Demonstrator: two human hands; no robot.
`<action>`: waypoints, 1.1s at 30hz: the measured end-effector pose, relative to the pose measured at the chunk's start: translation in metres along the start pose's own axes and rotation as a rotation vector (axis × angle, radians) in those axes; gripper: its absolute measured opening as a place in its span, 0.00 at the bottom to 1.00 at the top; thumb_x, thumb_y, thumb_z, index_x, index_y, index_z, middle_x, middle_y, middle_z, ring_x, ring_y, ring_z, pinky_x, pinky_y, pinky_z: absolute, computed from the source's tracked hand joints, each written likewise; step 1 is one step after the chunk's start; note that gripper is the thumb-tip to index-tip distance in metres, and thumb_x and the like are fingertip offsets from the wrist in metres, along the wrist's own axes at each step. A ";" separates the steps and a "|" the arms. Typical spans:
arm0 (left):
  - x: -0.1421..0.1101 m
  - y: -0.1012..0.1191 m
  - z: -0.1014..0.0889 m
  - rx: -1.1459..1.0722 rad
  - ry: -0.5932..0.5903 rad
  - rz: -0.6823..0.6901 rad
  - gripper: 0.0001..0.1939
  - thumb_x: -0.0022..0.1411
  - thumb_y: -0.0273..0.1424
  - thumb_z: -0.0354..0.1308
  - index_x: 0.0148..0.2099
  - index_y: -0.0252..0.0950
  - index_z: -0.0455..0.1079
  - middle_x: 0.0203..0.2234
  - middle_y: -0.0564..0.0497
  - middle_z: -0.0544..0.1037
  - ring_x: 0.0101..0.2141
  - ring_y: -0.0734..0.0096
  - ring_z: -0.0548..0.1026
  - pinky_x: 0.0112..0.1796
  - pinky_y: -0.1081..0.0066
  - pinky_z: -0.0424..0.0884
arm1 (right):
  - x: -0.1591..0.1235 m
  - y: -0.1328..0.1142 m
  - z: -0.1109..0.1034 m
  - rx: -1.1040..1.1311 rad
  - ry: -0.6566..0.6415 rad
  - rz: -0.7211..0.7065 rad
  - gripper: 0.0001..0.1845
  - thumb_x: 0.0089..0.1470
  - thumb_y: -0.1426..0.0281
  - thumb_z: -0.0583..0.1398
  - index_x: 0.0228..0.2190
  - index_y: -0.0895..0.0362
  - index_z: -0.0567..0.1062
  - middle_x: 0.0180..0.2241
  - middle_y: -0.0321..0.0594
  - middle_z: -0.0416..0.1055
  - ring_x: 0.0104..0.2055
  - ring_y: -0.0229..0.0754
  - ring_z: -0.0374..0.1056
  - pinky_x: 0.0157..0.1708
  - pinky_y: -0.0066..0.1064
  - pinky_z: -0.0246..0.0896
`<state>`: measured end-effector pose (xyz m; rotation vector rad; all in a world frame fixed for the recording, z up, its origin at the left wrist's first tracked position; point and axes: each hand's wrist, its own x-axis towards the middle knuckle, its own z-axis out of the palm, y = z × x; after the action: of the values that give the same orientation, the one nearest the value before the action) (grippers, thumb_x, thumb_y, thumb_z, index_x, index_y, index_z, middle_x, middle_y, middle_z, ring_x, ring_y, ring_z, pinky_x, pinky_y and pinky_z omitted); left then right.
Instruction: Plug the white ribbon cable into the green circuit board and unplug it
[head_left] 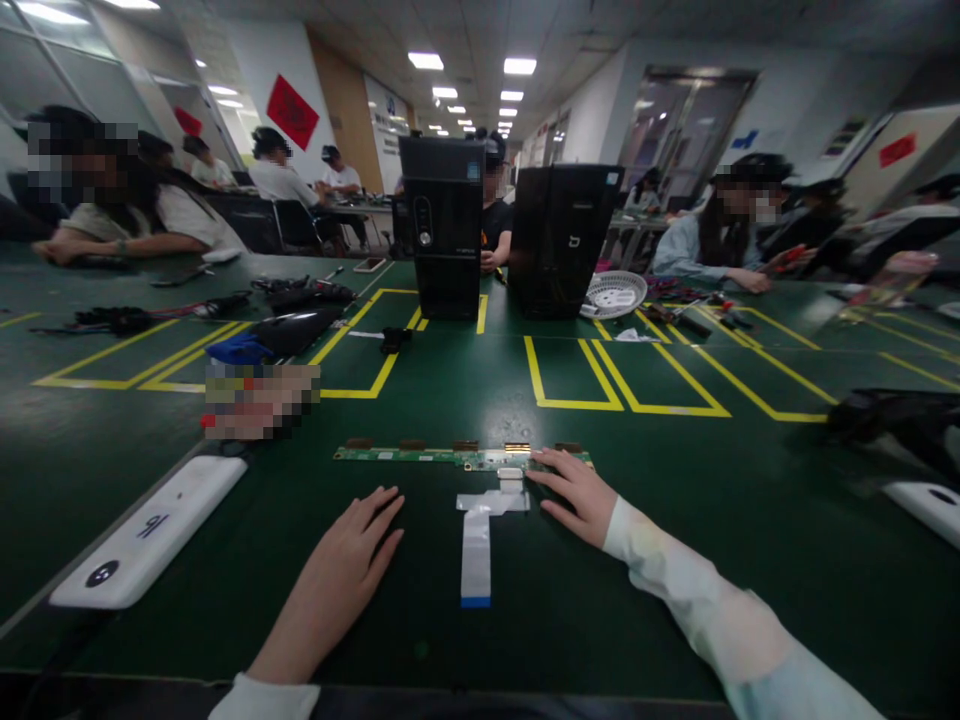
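Nearest, bottom edge: pale cloth sleeve (262, 698) of the left arm; left hand (356, 555) open, fingers loosely extended over the dark green table (405, 655), gripping nothing. Right hand (577, 492) also open, not closed on anything, fingertips at the right portion of a long narrow circuit board (420, 455), which lies crosswise ahead of both hands. Flat white ribbon cable (476, 555), T-shaped, blue-tipped, lies between the hands just below the board; whether joined to it, cannot tell. Container: round white slotted basket (636, 290), tilted beside the right black computer case (562, 240); contents not distinguishable. Left black computer case (450, 230) bears a small blue sticker, lettering too small to read. White oblong box (161, 525), smooth, rounded, carries an unreadable dark mark; yellow tape (577, 404) outlines rectangles on the tabletop
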<state>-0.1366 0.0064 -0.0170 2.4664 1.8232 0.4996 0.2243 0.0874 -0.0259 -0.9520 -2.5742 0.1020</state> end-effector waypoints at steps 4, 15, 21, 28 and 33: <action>-0.002 -0.004 0.006 0.021 0.024 -0.005 0.23 0.67 0.38 0.44 0.60 0.38 0.64 0.59 0.45 0.68 0.58 0.58 0.66 0.58 0.52 0.61 | 0.007 -0.011 -0.001 0.041 -0.003 -0.040 0.20 0.61 0.68 0.51 0.53 0.56 0.69 0.57 0.52 0.62 0.62 0.49 0.54 0.59 0.50 0.53; 0.002 0.001 0.006 0.013 0.026 -0.022 0.24 0.66 0.39 0.44 0.61 0.38 0.63 0.59 0.44 0.68 0.58 0.57 0.65 0.58 0.51 0.60 | 0.016 -0.023 0.009 -0.065 -0.124 0.039 0.27 0.60 0.57 0.54 0.59 0.50 0.65 0.64 0.51 0.52 0.66 0.56 0.47 0.60 0.55 0.47; 0.002 0.001 0.008 0.018 0.030 -0.024 0.24 0.67 0.39 0.44 0.61 0.38 0.63 0.59 0.45 0.68 0.58 0.58 0.65 0.59 0.52 0.60 | 0.003 -0.022 0.001 -0.084 -0.141 0.054 0.26 0.60 0.59 0.54 0.58 0.50 0.65 0.63 0.51 0.54 0.65 0.53 0.49 0.61 0.53 0.47; 0.000 0.000 0.009 0.009 0.032 -0.018 0.24 0.68 0.39 0.43 0.62 0.38 0.62 0.59 0.45 0.67 0.59 0.59 0.65 0.59 0.52 0.60 | -0.079 -0.005 -0.023 -0.173 -0.071 0.195 0.27 0.62 0.57 0.51 0.60 0.48 0.62 0.63 0.49 0.54 0.64 0.54 0.51 0.59 0.58 0.49; 0.000 -0.001 0.010 -0.005 0.041 -0.027 0.24 0.67 0.40 0.44 0.62 0.40 0.62 0.59 0.46 0.67 0.59 0.57 0.65 0.58 0.51 0.61 | -0.168 0.018 -0.047 -0.258 -0.008 0.379 0.27 0.62 0.56 0.48 0.60 0.48 0.64 0.63 0.48 0.54 0.63 0.57 0.54 0.57 0.58 0.53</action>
<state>-0.1346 0.0082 -0.0269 2.4425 1.8654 0.5572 0.3695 -0.0098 -0.0428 -1.5303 -2.4205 -0.1270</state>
